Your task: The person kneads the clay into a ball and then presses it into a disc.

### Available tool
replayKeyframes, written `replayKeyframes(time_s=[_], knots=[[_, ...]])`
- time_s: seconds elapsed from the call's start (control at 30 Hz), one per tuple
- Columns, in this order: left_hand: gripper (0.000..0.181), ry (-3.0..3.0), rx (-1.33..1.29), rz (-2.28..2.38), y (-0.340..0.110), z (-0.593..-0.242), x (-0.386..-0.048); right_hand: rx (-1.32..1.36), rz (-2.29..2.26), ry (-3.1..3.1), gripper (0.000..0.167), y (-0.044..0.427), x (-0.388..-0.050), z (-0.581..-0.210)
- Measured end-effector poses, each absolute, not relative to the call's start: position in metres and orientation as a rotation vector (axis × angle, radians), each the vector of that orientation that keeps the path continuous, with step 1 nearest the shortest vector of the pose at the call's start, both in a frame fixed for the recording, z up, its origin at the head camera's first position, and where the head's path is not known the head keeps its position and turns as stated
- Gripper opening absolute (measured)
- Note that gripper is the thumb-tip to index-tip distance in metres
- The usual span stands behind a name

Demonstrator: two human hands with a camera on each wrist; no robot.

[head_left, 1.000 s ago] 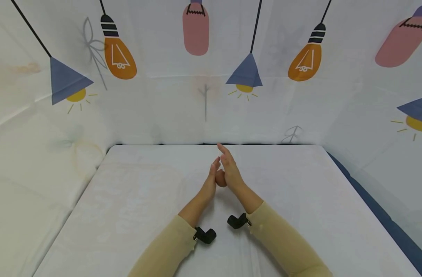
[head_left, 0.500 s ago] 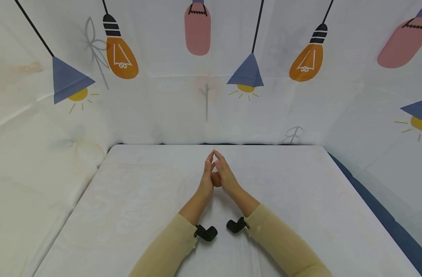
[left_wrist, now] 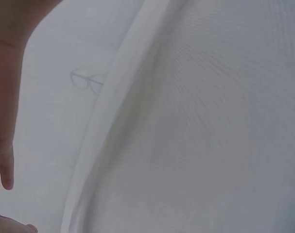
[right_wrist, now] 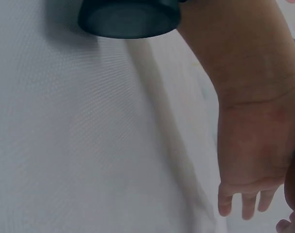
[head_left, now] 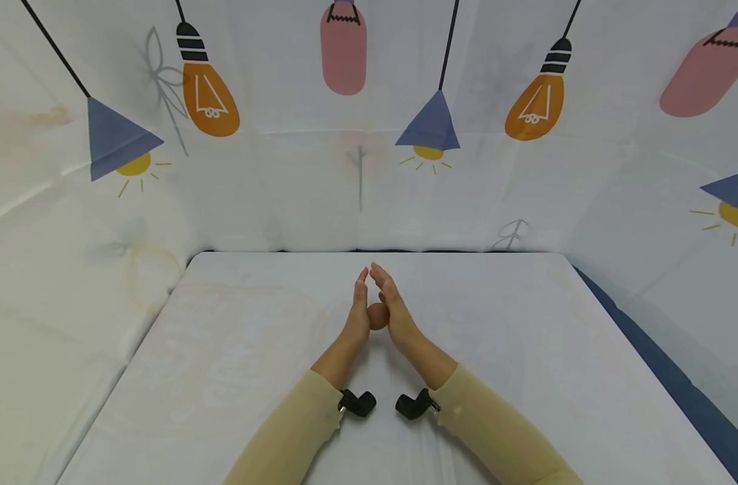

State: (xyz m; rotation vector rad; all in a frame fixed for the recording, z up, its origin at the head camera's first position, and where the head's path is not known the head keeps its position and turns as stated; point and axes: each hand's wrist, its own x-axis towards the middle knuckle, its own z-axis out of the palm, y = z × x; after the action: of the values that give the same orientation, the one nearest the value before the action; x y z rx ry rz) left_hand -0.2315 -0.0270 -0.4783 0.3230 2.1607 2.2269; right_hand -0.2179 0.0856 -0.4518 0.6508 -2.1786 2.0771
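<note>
A small smooth brown ball [head_left: 378, 316] sits between my two palms, over the middle of the white table. Flat against its left side rests my left hand [head_left: 357, 310], fingers straight and pointing away from me. My right hand [head_left: 398, 311] presses from the other side, its fingers likewise extended. The fingertips lean towards each other with a narrow gap between them. In the right wrist view, part of the brown ball [right_wrist: 294, 187] shows at the right edge beside my right hand [right_wrist: 254, 150]. The left wrist view catches only part of my left hand [left_wrist: 2, 121].
The white-covered table [head_left: 254, 377] reaches to a white curtain [head_left: 284, 188] printed with lamps and bulbs. A black wrist camera [head_left: 358, 403] sits at my left cuff, another black wrist camera [head_left: 414, 405] at my right. Dark blue cloth [head_left: 642, 337] runs along the right edge.
Both hands and the ball have shifted slightly left. The right hand has slid back towards me relative to the left. Fingertips that met half a second ago now stand slightly apart, and more of the ball shows.
</note>
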Motion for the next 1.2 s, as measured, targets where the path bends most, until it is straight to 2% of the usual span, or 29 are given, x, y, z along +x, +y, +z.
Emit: replayKeyframes(time_s=[0.23, 0.47, 0.73, 0.8, 0.9, 1.0, 1.2], knots=[[0.075, 2.241, 0.515, 2.081, -0.026, -0.476, -0.227, 0.602, 2.229, -2.003, 0.066, 0.091, -0.223, -0.440], [0.071, 2.120, 0.573, 2.072, -0.025, -0.470, -0.217, 0.519, 2.180, -2.027, 0.060, 0.098, -0.237, -0.437], [0.104, 1.848, 0.631, 2.300, -0.023, -0.458, -0.210, 0.508, 2.052, -2.229, 0.055, 0.105, -0.241, -0.438], [0.106, 1.784, 0.637, 2.371, -0.023, -0.458, -0.211, 0.513, 2.039, -2.279, 0.056, 0.104, -0.241, -0.441], [0.105, 1.727, 0.636, 2.442, -0.022, -0.456, -0.212, 0.509, 2.022, -2.324, 0.056, 0.102, -0.242, -0.449], [0.097, 1.734, 0.639, 2.473, -0.023, -0.453, -0.212, 0.554, 2.017, -2.303, 0.058, 0.098, -0.240, -0.455], [0.086, 1.923, 0.587, 2.444, -0.024, -0.455, -0.216, 0.658, 2.018, -2.262, 0.071, 0.090, -0.228, -0.458]])
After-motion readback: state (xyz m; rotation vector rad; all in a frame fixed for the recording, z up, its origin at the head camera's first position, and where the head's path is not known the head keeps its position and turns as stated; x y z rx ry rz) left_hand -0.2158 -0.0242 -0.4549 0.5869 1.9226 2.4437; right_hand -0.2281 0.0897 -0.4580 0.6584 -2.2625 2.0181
